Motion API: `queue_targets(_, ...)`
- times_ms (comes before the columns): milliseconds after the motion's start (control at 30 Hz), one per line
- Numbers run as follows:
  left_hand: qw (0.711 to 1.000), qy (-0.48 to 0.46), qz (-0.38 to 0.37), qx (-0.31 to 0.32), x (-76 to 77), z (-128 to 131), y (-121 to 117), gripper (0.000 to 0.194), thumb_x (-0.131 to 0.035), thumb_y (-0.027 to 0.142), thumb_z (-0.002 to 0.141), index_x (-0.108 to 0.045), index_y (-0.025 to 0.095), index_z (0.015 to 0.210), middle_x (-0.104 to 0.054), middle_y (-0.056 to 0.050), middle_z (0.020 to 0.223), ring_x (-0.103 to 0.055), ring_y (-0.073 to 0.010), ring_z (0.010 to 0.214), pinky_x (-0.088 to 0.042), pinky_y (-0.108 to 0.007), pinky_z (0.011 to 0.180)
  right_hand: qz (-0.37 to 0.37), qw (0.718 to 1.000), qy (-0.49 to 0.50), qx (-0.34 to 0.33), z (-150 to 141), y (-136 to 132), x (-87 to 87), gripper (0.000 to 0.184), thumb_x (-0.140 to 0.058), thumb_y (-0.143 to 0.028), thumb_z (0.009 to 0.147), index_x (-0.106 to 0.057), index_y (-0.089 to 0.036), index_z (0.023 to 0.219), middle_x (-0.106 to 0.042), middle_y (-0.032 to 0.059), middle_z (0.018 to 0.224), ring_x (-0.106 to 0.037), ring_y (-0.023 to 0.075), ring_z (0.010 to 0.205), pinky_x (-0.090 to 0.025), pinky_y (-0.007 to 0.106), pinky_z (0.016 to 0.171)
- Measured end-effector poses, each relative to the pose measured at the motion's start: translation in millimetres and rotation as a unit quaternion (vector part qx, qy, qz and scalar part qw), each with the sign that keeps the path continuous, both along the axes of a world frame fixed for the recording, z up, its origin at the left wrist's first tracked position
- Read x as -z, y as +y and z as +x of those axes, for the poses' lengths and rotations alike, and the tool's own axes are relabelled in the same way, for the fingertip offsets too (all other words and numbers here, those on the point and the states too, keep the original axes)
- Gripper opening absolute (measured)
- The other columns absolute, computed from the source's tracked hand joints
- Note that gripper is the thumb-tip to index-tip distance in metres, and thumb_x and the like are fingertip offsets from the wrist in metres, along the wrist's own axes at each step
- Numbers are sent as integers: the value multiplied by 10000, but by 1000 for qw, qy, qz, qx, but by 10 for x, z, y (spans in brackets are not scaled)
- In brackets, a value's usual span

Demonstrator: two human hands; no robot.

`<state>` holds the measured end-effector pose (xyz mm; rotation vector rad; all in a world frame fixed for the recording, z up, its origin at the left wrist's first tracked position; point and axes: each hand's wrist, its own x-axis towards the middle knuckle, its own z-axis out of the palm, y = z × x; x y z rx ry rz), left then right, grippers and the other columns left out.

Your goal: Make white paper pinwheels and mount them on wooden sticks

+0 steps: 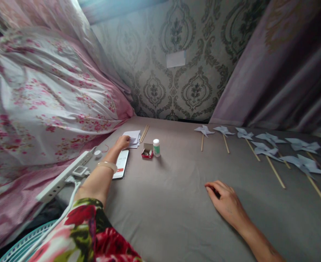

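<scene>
My left hand (123, 142), with a pale bangle (107, 166) on its wrist, reaches to a small stack of white paper squares (134, 136). Its fingers are pinched together at the stack's left side, on the paper. Just below that hand lies a phone (121, 165) with a lit screen. My right hand (224, 200) rests on the grey sheet, fingers curled in to meet the thumb, and nothing shows in it. Beside the stack are a few thin wooden sticks (144, 134), an open red box (147, 153) of small metal pieces and a white-capped bottle (156, 148).
Several white paper pinwheels (269, 149) on sticks lie at the right. A power strip (67, 174) with plugs and a white cable runs along the left, near a small white round object (97, 154). Floral fabric (45, 94) hangs beyond it; patterned wallpaper (173, 83) stands behind.
</scene>
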<state>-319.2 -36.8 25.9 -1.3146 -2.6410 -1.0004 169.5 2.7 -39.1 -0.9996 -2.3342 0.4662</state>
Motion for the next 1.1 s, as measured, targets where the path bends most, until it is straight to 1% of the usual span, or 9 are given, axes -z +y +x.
queue_targets(100, 995, 34, 42, -80, -137, 63, 15, 154, -524, 193, 710, -675, 165, 717, -656, -115, 794, -591, -283, 927, -428, -357, 855, 3, 1000, 2, 4, -12, -10, -24, 223, -434, -307, 893, -639, -224, 867, -671, 45, 839, -631, 210, 812, -447, 351, 750)
queue_targets(233, 970, 88, 138, -180, -472, 260, 33, 274, -442, 208, 826, -673, 130, 952, -573, -178, 1081, -459, -310, 1153, -296, -466, 1026, 4, 1000, -2, 6, -25, -21, -59, 215, -435, -283, 892, -638, -221, 862, -669, 43, 838, -629, 207, 816, -442, 346, 752)
queue_targets(333, 915, 112, 299, -246, -719, 528, 29, 197, -533, 265, 831, -696, 157, 851, -584, -96, 893, -520, -250, 1008, -319, -450, 1006, 8, 1000, -6, 9, -31, -29, -84, 216, -439, -270, 890, -648, -221, 872, -670, 48, 840, -625, 205, 818, -437, 344, 755)
queue_targets(400, 896, 89, 379, -213, -834, 774, 25, 177, -558, 258, 837, -701, 157, 855, -572, -30, 749, -539, -198, 880, -377, -404, 940, 10, 1000, -9, 11, -34, -35, -101, 217, -443, -264, 889, -655, -221, 878, -674, 54, 849, -622, 205, 827, -433, 342, 754)
queue_targets(500, 865, 12, 491, -100, -902, 1259, 28, 201, -566, 278, 842, -702, 151, 919, -570, 29, 693, -524, -122, 690, -440, -293, 730, 5, 1000, -11, 15, -38, -42, -126, 216, -445, -245, 891, -659, -218, 884, -680, 54, 871, -620, 200, 843, -425, 344, 770)
queue_targets(600, 841, -85, 533, -34, -836, 1846, 23, 249, -580, 324, 829, -711, 168, 973, -479, 64, 533, -428, -85, 488, -392, -244, 547, -2, 1000, -16, 11, -40, -40, -144, 210, -447, -227, 895, -657, -220, 887, -674, 45, 869, -612, 191, 852, -417, 337, 779)
queue_targets(800, 892, -203, 371, 158, -409, 2809, 18, 274, -598, 326, 793, -710, 201, 1010, -710, -35, 816, -590, -137, 673, -464, -264, 671, -35, 999, 7, 9, -34, 2, -154, 174, -497, -193, 865, -670, -200, 878, -677, 52, 875, -608, 188, 845, -428, 341, 800)
queue_targets(967, 906, -256, 259, 215, -27, 3169, 109, 299, -569, 325, 781, -717, 210, 1014, -717, -36, 844, -587, -150, 658, -462, -257, 634, -118, 984, 130, 21, -18, 17, -193, 175, -524, -195, 828, -692, -202, 874, -705, 55, 887, -635, 183, 816, -474, 323, 784)
queue_targets(1100, 896, -298, 214, 252, 168, 3294, 120, 363, -568, 318, 759, -695, 214, 1082, -722, -35, 902, -601, -151, 665, -475, -250, 632, -202, 950, 237, 40, -3, 2, -273, 148, -559, -225, 790, -694, -208, 848, -724, 45, 888, -644, 191, 829, -485, 338, 813)
